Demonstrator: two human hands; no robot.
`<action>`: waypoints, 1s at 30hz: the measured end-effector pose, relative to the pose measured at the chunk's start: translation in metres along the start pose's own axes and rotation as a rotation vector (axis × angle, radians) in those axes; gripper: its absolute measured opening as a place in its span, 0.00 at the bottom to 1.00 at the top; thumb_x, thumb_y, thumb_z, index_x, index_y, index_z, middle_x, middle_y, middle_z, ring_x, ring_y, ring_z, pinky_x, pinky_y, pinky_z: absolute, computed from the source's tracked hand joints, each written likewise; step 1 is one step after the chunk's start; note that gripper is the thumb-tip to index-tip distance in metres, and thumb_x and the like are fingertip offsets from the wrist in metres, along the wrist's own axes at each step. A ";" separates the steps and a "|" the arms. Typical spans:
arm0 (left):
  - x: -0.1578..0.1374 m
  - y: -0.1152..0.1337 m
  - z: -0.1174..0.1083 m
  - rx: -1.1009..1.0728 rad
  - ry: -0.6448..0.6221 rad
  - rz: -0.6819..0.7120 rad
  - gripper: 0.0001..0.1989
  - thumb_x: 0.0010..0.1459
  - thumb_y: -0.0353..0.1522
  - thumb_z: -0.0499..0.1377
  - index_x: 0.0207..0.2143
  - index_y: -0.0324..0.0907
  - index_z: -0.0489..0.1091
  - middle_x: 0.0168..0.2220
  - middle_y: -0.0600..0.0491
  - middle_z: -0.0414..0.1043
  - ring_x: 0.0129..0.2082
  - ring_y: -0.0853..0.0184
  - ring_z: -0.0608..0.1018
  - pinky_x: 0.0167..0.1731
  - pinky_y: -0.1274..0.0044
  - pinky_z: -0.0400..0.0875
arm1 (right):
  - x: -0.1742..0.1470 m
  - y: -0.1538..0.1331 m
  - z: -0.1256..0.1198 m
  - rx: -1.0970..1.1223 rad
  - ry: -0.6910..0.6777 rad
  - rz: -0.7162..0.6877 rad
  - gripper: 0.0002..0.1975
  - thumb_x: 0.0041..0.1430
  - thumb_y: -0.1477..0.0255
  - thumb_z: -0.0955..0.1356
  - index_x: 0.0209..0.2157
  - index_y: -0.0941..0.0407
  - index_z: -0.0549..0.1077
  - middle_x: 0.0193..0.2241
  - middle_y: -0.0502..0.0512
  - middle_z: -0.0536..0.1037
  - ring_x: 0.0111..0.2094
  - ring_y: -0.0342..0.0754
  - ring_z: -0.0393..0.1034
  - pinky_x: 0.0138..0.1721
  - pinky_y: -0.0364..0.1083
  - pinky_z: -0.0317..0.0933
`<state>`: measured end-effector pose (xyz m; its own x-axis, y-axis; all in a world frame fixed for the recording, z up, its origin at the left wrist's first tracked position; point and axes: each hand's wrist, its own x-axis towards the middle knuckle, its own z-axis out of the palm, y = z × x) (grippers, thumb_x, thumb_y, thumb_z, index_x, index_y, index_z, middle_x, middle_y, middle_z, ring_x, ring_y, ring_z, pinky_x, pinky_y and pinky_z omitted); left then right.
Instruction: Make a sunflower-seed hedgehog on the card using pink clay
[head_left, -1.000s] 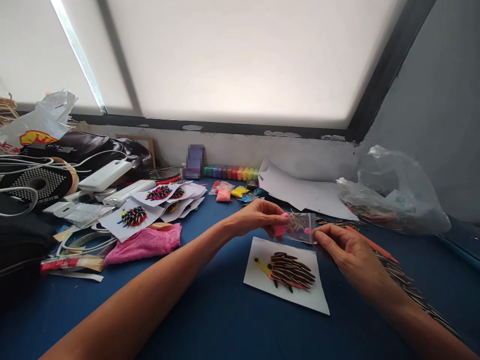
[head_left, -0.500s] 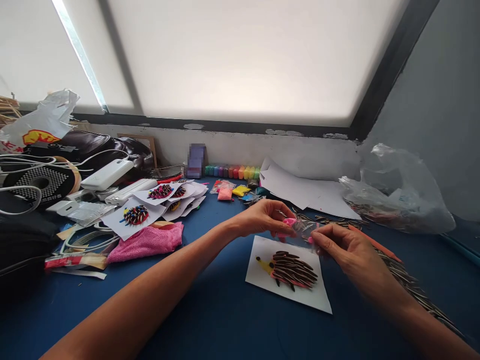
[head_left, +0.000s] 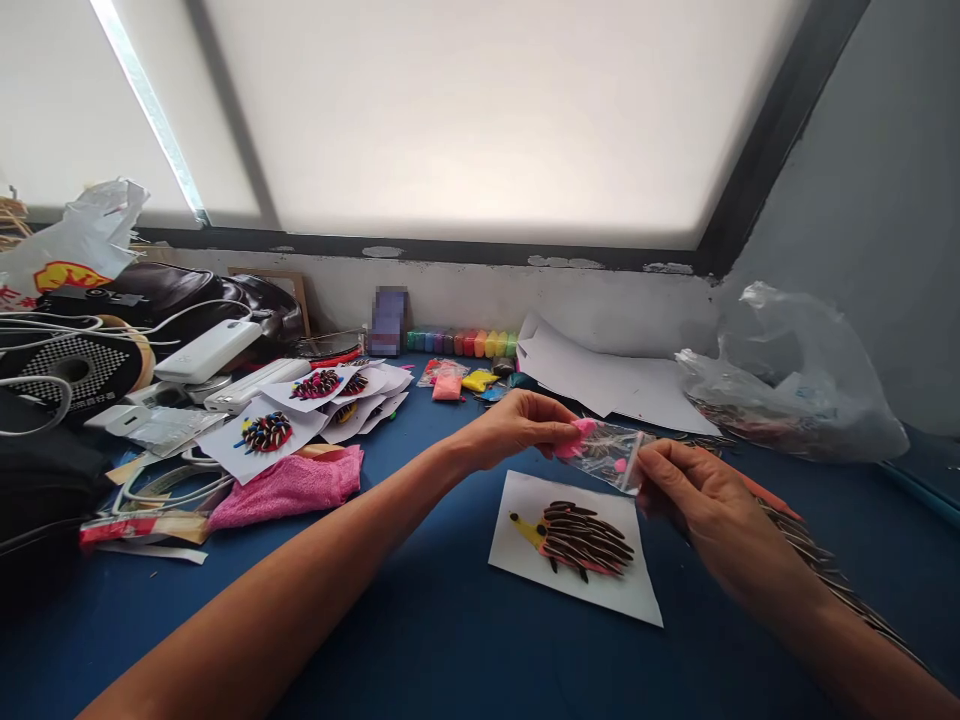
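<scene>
Stretched between my two hands is a small clear zip bag (head_left: 602, 462). A lump of pink clay (head_left: 577, 438) fills its left end, and a small pink bit (head_left: 620, 465) shows nearer the zip. My left hand (head_left: 519, 432) pinches the clay end between thumb and fingers. At the zip end, my right hand (head_left: 694, 495) is closed on the bag's edge. Below the bag a white card (head_left: 517, 560) lies on the table, bearing a hedgehog (head_left: 589, 540) with a yellow clay head, pink body and sunflower-seed spines. Neither hand touches the card.
Loose sunflower seeds (head_left: 847, 585) and an orange stick-like thing (head_left: 776, 497) lie at right, near a plastic bag (head_left: 810, 400). Behind are white sheets (head_left: 600, 375) and coloured clay packs (head_left: 469, 343). Finished cards (head_left: 221, 440), a pink cloth (head_left: 292, 485) and cables crowd the left.
The zip bag has been drawn out straight between my hands, its zip end now plainly visible. My right hand has shifted slightly right; the hedgehog card stays in place.
</scene>
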<state>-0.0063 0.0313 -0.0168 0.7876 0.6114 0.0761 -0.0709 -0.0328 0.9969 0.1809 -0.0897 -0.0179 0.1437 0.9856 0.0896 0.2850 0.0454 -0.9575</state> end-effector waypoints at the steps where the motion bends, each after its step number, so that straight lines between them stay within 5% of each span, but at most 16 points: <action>1: 0.000 -0.001 0.001 0.006 0.022 -0.003 0.19 0.49 0.43 0.68 0.31 0.34 0.74 0.25 0.52 0.72 0.26 0.74 0.71 0.29 0.79 0.65 | -0.001 -0.001 0.001 0.011 -0.008 0.003 0.21 0.56 0.50 0.68 0.27 0.55 0.72 0.25 0.50 0.72 0.26 0.43 0.66 0.30 0.44 0.65; 9: 0.002 -0.005 0.009 -0.002 0.072 0.005 0.19 0.47 0.41 0.69 0.34 0.35 0.72 0.28 0.53 0.72 0.27 0.74 0.72 0.29 0.79 0.65 | -0.001 -0.002 0.002 -0.009 0.036 -0.004 0.19 0.51 0.53 0.72 0.27 0.56 0.75 0.24 0.50 0.73 0.26 0.42 0.66 0.30 0.43 0.64; 12: 0.002 -0.002 0.012 0.085 0.233 0.139 0.21 0.46 0.38 0.70 0.40 0.36 0.72 0.35 0.51 0.73 0.32 0.73 0.72 0.34 0.79 0.66 | 0.000 -0.002 0.000 -0.007 0.120 -0.020 0.19 0.49 0.53 0.73 0.26 0.55 0.73 0.20 0.48 0.69 0.23 0.41 0.62 0.25 0.42 0.60; 14: -0.001 0.004 0.018 0.254 0.336 0.252 0.17 0.48 0.39 0.69 0.35 0.36 0.72 0.33 0.53 0.72 0.31 0.74 0.70 0.32 0.80 0.64 | -0.001 -0.004 0.000 -0.005 0.159 -0.035 0.20 0.49 0.52 0.73 0.25 0.55 0.71 0.19 0.47 0.68 0.21 0.41 0.59 0.22 0.42 0.56; 19: -0.010 0.013 0.040 0.415 -0.027 0.171 0.16 0.51 0.42 0.66 0.32 0.37 0.73 0.29 0.54 0.72 0.29 0.73 0.70 0.28 0.80 0.62 | -0.009 -0.011 0.010 0.009 0.146 -0.073 0.21 0.48 0.51 0.73 0.23 0.54 0.68 0.18 0.45 0.65 0.20 0.39 0.55 0.20 0.41 0.52; 25: -0.010 0.006 0.038 0.213 -0.154 0.102 0.13 0.54 0.38 0.65 0.31 0.35 0.72 0.28 0.53 0.72 0.29 0.72 0.73 0.28 0.80 0.65 | -0.008 -0.006 0.010 0.037 0.061 -0.093 0.22 0.52 0.53 0.71 0.20 0.54 0.64 0.18 0.46 0.66 0.23 0.41 0.60 0.26 0.41 0.60; 30: -0.008 0.010 0.030 0.212 -0.092 0.027 0.15 0.57 0.41 0.62 0.33 0.35 0.73 0.31 0.51 0.73 0.28 0.72 0.75 0.29 0.81 0.66 | -0.003 -0.004 0.001 0.015 -0.001 -0.087 0.18 0.55 0.54 0.70 0.27 0.54 0.72 0.24 0.49 0.72 0.27 0.43 0.68 0.31 0.44 0.66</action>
<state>0.0046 0.0025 -0.0069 0.8406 0.5334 0.0939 0.0301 -0.2191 0.9752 0.1782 -0.0931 -0.0146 0.1185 0.9779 0.1720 0.2818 0.1330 -0.9502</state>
